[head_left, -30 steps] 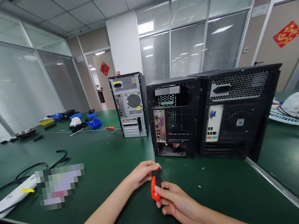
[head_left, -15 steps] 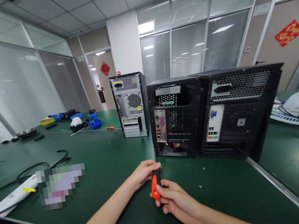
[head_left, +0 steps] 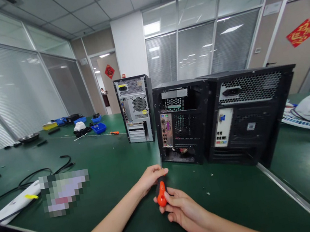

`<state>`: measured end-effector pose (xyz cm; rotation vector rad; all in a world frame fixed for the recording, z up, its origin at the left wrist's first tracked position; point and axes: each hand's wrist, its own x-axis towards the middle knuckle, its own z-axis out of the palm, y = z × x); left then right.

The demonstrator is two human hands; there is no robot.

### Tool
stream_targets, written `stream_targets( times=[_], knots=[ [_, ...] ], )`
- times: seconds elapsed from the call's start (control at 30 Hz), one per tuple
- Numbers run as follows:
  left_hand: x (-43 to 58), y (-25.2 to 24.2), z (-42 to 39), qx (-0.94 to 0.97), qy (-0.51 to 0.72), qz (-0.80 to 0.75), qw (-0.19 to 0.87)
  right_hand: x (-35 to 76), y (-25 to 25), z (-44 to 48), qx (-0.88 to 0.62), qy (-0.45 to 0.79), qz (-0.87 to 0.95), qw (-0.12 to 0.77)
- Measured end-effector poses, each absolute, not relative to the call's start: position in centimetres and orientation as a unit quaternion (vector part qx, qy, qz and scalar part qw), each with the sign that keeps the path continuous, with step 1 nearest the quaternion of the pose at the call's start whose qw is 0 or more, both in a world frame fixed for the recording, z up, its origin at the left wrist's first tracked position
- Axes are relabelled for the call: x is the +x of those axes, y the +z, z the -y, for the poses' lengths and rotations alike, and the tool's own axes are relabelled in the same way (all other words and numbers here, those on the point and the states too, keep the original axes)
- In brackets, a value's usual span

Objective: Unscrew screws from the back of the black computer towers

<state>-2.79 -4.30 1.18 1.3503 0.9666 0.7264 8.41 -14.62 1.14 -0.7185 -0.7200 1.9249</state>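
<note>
An orange and black screwdriver (head_left: 162,193) is held above the green table (head_left: 114,159), its shaft pointing away toward the computer cases. My left hand (head_left: 152,175) closes around the front part of it, near where handle and shaft meet. At the rear, my right hand (head_left: 180,206) grips the orange end between thumb and fingers. Just beyond my hands stands an open-backed black computer case (head_left: 185,126), close to the screwdriver's far end. The very tip is hard to make out.
A second black case (head_left: 251,115) stands at the right and a silver-backed tower (head_left: 137,111) farther back. At left lie a white power strip (head_left: 17,202) and cables. Blue trays (head_left: 99,128) and another orange screwdriver (head_left: 115,133) are at the back.
The screwdriver handle has turned slightly in my fingers. My right hand has shifted a little to the left, while my left hand stays nearly where it was.
</note>
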Motion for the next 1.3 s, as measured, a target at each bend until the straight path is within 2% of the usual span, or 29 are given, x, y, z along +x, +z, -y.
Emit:
stream_targets(
  times=[0.27,0.37,0.57,0.67,1.03,1.3],
  knots=[
    [-2.8,1.4,4.4,0.605,0.307,-0.428,0.596,8.1,0.9,14.8,-0.278,0.798,0.243,0.476],
    [-3.2,1.7,4.2,0.576,0.289,-0.416,0.642,8.1,0.8,15.0,-0.275,0.801,0.224,0.482],
    [-5.2,2.9,3.5,0.505,0.176,-0.305,0.788,8.0,0.5,14.9,-0.264,0.807,0.204,0.487],
    [-5.8,3.1,3.4,0.487,0.152,-0.261,0.819,8.0,0.3,14.9,-0.256,0.815,0.197,0.48],
    [-5.7,1.7,2.9,0.463,0.187,-0.258,0.827,8.3,0.0,15.4,-0.23,0.833,0.259,0.432],
    [-5.6,1.8,3.0,0.451,0.206,-0.272,0.825,8.3,0.1,15.1,-0.299,0.765,0.328,0.467]
  ],
)
